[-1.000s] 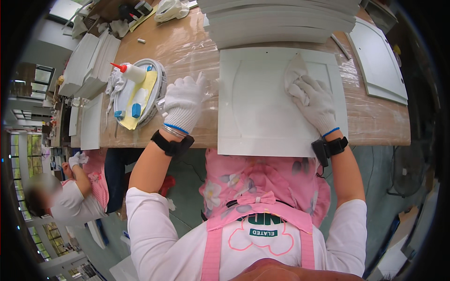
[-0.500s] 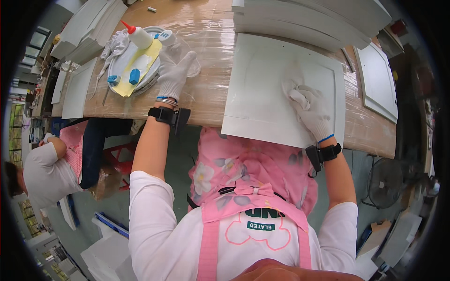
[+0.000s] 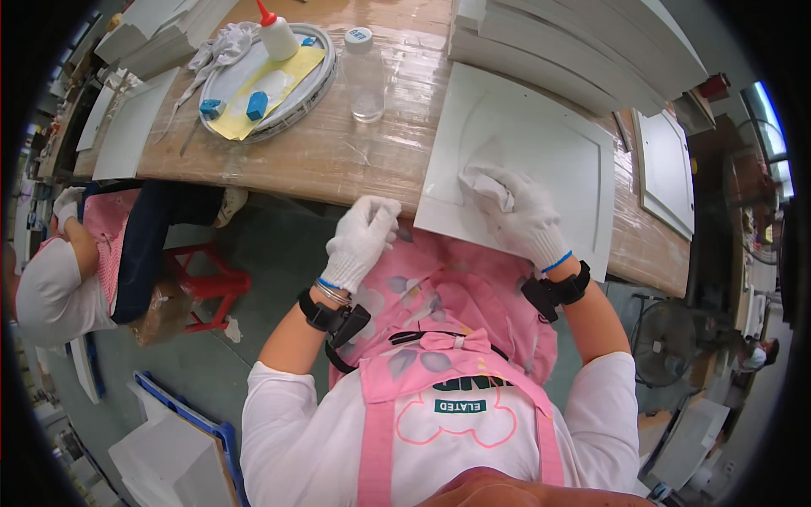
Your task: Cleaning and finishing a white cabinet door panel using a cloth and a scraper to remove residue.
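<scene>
My right hand (image 3: 525,213), in a white knit glove, grips a folded white cloth (image 3: 490,188) against a pale panel (image 3: 549,127) with a recessed border. The panel lies on the table, its near edge sticking out over my lap. My left hand (image 3: 365,241), also gloved, is closed with the fingers curled, just off the table edge left of the panel; nothing shows in it. A clear bottle (image 3: 367,84) with a white cap stands upright farther back, apart from both hands.
Left of the bottle a round lid (image 3: 304,106) carries a yellow sheet (image 3: 296,68), a red-tipped squeeze bottle (image 3: 277,38) and blue blocks (image 3: 257,106). Stacked panels (image 3: 524,51) rise behind my panel; another panel (image 3: 663,169) lies right. A co-worker (image 3: 63,287) sits left near a red stool (image 3: 207,287).
My left hand has let go of the clear bottle and drawn back toward me, its fingers curling. My right hand has slid the cloth left and nearer across the panel.
</scene>
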`<state>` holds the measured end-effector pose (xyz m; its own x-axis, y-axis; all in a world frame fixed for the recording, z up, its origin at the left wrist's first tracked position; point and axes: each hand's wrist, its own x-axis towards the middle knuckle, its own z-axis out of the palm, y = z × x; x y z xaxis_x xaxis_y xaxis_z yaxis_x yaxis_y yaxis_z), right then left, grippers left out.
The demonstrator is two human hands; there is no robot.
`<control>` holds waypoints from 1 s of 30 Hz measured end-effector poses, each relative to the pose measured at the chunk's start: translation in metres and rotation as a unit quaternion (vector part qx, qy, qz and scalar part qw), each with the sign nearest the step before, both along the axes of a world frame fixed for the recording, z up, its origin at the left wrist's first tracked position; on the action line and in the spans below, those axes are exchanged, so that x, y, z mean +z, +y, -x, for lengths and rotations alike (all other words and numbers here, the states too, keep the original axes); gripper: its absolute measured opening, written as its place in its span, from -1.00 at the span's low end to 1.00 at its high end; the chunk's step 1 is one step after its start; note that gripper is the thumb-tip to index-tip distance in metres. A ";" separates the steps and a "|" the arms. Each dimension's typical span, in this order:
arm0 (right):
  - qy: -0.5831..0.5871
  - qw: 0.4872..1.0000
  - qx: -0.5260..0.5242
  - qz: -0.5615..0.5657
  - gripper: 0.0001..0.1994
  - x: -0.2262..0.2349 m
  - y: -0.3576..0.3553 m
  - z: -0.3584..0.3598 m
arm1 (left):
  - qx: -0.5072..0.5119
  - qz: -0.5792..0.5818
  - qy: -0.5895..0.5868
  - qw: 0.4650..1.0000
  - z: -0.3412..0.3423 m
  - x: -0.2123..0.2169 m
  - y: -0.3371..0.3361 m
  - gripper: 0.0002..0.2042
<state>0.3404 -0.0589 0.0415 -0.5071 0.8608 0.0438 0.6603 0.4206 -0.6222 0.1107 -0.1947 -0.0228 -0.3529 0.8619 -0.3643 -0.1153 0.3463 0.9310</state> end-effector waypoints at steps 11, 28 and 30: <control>-0.183 0.946 0.148 -0.222 -0.75 -0.015 0.013 0.044 | -0.083 0.038 -0.174 0.981 -0.042 -0.032 0.011 -0.58; -0.246 0.908 0.265 -0.213 -0.81 -0.011 -0.020 0.073 | -0.081 -0.034 -0.190 0.978 -0.042 -0.054 0.005 -0.55; -0.158 0.926 0.210 -0.272 -0.79 -0.013 0.009 0.086 | -0.086 -0.031 -0.185 0.978 -0.043 -0.050 0.006 -0.55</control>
<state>0.2544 -0.0495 0.0285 -0.8539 0.4785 0.2048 0.4800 0.8761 -0.0456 0.1537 -0.1892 -0.0730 -0.0543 0.9216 -0.3842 -0.3933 0.3339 0.8566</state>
